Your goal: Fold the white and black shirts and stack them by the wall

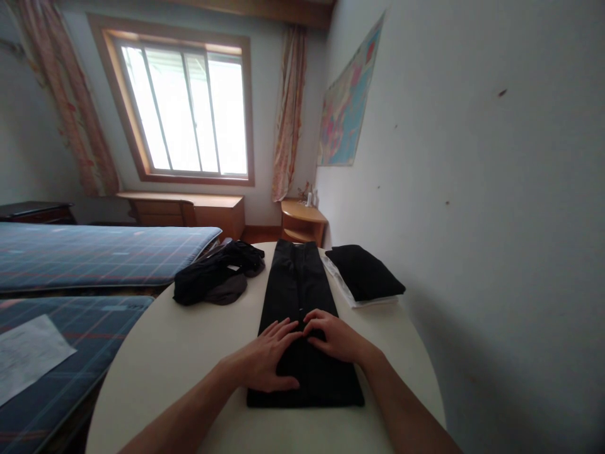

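Note:
A long black garment (299, 277), folded into a narrow strip, stretches away from me over the middle of a round white table (189, 353). Its exact kind is hard to tell from the folds. My left hand (267, 356) rests flat on the near half of the cloth, thumb spread away from the fingers. From the right, my right hand (338, 337) touches the same cloth with bent fingers, thumb and forefinger apart. The fingertips of both hands almost meet near the garment's centre line, beside a small pale mark.
Crumpled dark clothing (217, 274) lies at the table's back left. Folded black cloth (363, 271) sits over white cloth (375, 302) at the back right, close to the wall (496, 252). Plaid mattresses (94, 252) stand left, one bearing a paper sheet (31, 353).

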`<state>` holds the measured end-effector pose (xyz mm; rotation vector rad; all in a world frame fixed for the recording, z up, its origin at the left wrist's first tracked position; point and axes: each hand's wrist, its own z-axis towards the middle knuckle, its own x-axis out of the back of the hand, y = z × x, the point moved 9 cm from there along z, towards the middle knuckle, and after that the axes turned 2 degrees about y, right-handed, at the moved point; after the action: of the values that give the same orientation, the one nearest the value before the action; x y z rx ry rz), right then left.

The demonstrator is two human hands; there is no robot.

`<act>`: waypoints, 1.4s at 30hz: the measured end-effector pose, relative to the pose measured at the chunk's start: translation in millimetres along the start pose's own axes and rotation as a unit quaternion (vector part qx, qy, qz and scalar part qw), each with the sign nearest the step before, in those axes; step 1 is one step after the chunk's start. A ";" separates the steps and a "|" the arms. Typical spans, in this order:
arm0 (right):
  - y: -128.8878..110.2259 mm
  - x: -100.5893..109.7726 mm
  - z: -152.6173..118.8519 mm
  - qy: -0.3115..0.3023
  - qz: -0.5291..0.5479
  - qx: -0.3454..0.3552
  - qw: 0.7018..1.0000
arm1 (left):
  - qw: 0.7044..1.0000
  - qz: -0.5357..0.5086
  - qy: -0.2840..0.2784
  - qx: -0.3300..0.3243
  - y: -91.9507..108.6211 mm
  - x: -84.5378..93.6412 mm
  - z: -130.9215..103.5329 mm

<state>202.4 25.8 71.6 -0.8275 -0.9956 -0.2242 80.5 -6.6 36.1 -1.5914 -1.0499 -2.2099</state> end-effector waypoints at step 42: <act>5.8 -0.5 5.9 0.019 -0.019 -0.059 0.998 | 0.981 0.071 0.148 0.105 -24.7 39.5 7.1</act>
<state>201.2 33.9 69.8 -0.9085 -0.9692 -0.3335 56.7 24.5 62.2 -1.1667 -1.0093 -2.0806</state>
